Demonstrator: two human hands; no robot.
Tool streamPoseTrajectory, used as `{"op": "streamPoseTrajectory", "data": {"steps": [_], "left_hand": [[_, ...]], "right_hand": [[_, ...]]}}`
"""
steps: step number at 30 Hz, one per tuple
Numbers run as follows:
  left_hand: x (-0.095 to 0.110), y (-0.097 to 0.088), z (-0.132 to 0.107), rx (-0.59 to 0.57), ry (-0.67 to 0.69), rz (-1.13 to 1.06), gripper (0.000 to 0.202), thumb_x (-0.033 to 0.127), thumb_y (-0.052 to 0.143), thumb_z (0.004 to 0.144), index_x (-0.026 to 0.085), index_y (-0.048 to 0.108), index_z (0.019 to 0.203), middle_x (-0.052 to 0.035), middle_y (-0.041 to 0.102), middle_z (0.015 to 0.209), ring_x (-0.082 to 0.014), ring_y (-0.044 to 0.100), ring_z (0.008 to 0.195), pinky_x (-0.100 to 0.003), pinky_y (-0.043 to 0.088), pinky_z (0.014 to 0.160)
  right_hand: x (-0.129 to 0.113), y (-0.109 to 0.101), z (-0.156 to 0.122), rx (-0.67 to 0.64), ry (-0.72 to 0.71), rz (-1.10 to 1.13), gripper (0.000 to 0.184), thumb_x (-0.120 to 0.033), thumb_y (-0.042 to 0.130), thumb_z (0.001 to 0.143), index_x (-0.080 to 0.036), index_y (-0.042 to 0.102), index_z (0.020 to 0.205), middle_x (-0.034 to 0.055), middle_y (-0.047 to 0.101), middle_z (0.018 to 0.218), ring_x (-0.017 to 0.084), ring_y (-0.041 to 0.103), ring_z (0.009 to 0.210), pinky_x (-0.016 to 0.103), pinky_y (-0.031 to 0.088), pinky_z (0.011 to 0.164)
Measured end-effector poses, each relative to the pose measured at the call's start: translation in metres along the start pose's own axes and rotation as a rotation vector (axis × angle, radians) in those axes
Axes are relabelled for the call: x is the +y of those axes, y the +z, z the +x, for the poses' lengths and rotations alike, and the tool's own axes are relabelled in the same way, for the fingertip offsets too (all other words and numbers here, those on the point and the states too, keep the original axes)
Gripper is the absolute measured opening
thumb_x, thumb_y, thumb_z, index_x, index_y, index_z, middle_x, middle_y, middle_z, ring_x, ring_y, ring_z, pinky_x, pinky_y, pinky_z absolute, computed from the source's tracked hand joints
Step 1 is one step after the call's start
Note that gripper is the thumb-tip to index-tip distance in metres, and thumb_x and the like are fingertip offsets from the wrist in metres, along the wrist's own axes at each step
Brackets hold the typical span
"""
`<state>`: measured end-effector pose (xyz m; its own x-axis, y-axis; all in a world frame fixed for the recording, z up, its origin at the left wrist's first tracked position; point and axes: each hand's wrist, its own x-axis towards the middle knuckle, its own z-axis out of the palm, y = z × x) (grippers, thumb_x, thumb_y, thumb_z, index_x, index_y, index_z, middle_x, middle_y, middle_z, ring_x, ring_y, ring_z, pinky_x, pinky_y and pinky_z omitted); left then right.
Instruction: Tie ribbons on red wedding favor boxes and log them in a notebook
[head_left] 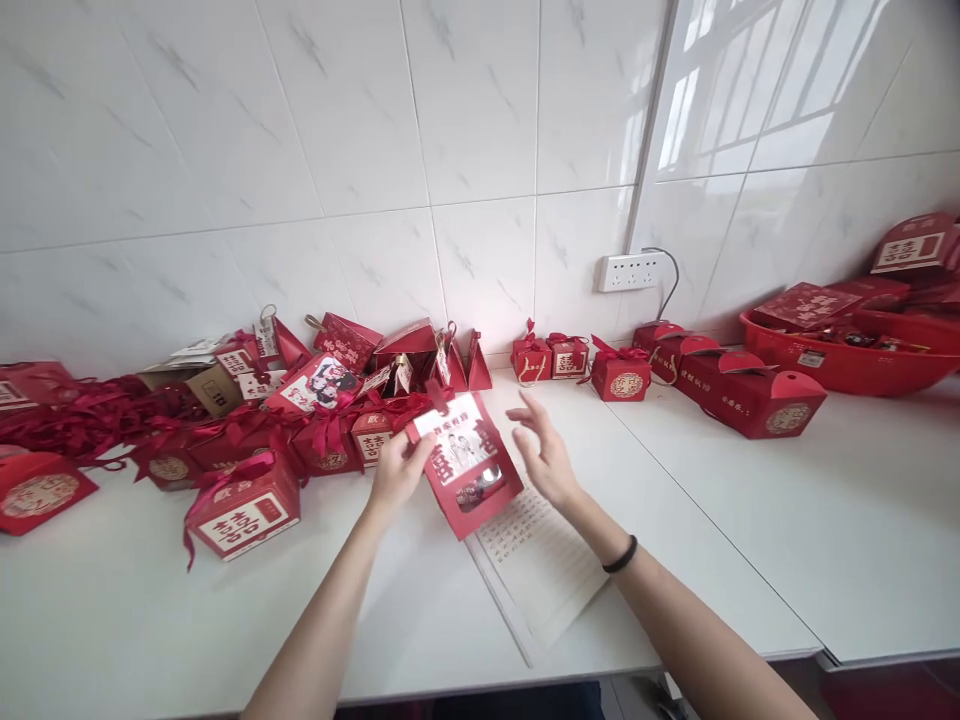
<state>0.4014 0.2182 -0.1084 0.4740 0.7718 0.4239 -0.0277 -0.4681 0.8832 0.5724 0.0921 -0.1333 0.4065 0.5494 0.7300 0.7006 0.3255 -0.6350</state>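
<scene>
My left hand [401,465] grips the left edge of a red gift box [469,505], which is tilted above the white table. Its front has a white panel with a printed couple and red characters, and a window low down shows something inside that I cannot make out. My right hand [546,455] is just right of the box, apart from it, fingers spread and holding nothing. Under the box and my right forearm lies an open notebook [559,580] with handwritten lines, partly hidden by both.
Red gift boxes with ribbons [244,505] crowd the left, beside a heap of red ribbon [97,415]. Small boxes [621,378] stand by the wall. A row of handled boxes [750,395] and a full red basin [885,362] are at right. A power strip [628,272] hangs above.
</scene>
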Motion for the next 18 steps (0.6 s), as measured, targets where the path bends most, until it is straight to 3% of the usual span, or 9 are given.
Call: {"op": "streamPoseTrajectory", "data": {"steps": [2,3,4,6,9,12,16,18], "left_hand": [[0.009,-0.018,0.001,0.161,-0.158,-0.148,0.028,0.034,0.063,0.068,0.012,0.063,0.085,-0.0059,0.069,0.074,-0.0185,0.064,0.067,-0.027,0.051,0.059],[0.016,-0.028,0.000,0.215,-0.245,-0.232,0.027,0.032,0.063,0.067,0.012,0.063,0.085,-0.0057,0.069,0.073,-0.0178,0.064,0.064,-0.027,0.051,0.058],[0.023,-0.040,-0.001,0.250,-0.325,-0.308,0.025,0.030,0.063,0.067,0.011,0.063,0.084,-0.0057,0.069,0.072,-0.0172,0.064,0.063,-0.026,0.051,0.057],[0.039,-0.066,-0.009,0.292,-0.448,-0.412,0.021,0.024,0.063,0.068,0.011,0.064,0.085,-0.0059,0.069,0.073,-0.0163,0.064,0.061,-0.024,0.050,0.056],[0.058,-0.107,-0.030,0.313,-0.563,-0.528,0.016,0.020,0.060,0.071,0.012,0.064,0.085,-0.0051,0.069,0.073,-0.0156,0.064,0.059,-0.023,0.050,0.053],[0.066,-0.145,-0.057,0.381,-0.617,-0.646,0.006,0.016,0.056,0.074,0.013,0.061,0.073,-0.0031,0.066,0.062,-0.0144,0.061,0.050,-0.022,0.048,0.047],[0.069,-0.185,-0.099,0.587,-0.614,-0.674,0.016,0.012,0.050,0.077,0.014,0.054,0.061,0.0005,0.060,0.050,-0.0119,0.057,0.044,-0.021,0.047,0.045],[0.069,-0.201,-0.123,0.662,-0.610,-0.659,0.016,0.011,0.048,0.078,0.013,0.055,0.063,0.0001,0.060,0.050,-0.0114,0.057,0.044,-0.021,0.048,0.045]], "right_hand": [[0.008,-0.013,0.004,-0.055,0.131,-0.245,0.034,-0.031,0.038,0.089,-0.013,0.049,0.116,0.0121,0.059,0.100,0.020,0.056,0.094,0.034,0.043,0.086],[0.012,-0.020,0.006,-0.142,0.223,-0.415,0.029,-0.029,0.039,0.088,-0.012,0.055,0.105,0.0132,0.060,0.097,0.020,0.057,0.091,0.033,0.043,0.085],[0.014,-0.027,0.007,-0.263,0.338,-0.590,0.025,-0.028,0.041,0.087,-0.012,0.059,0.095,0.0136,0.061,0.095,0.021,0.058,0.089,0.032,0.043,0.083],[0.018,-0.039,0.007,-0.370,0.439,-0.678,0.021,-0.029,0.050,0.082,-0.011,0.061,0.081,0.0160,0.063,0.081,0.026,0.060,0.079,0.036,0.044,0.072],[0.024,-0.053,0.007,-0.570,0.577,-0.861,0.029,-0.044,0.057,0.077,-0.015,0.059,0.072,0.0154,0.063,0.078,0.030,0.060,0.073,0.037,0.042,0.060],[0.042,-0.062,0.007,-0.772,0.576,-0.796,0.040,-0.050,0.055,0.076,-0.020,0.051,0.050,0.0143,0.062,0.068,0.026,0.059,0.061,0.035,0.038,0.055],[0.080,-0.059,-0.002,-0.983,0.578,-0.645,0.050,-0.048,0.060,0.071,-0.022,0.044,0.032,0.0137,0.056,0.049,0.019,0.053,0.042,0.036,0.035,0.053],[0.094,-0.053,-0.013,-0.999,0.575,-0.537,0.048,-0.049,0.060,0.070,-0.023,0.045,0.032,0.0123,0.052,0.044,0.016,0.048,0.035,0.035,0.032,0.049]]}}
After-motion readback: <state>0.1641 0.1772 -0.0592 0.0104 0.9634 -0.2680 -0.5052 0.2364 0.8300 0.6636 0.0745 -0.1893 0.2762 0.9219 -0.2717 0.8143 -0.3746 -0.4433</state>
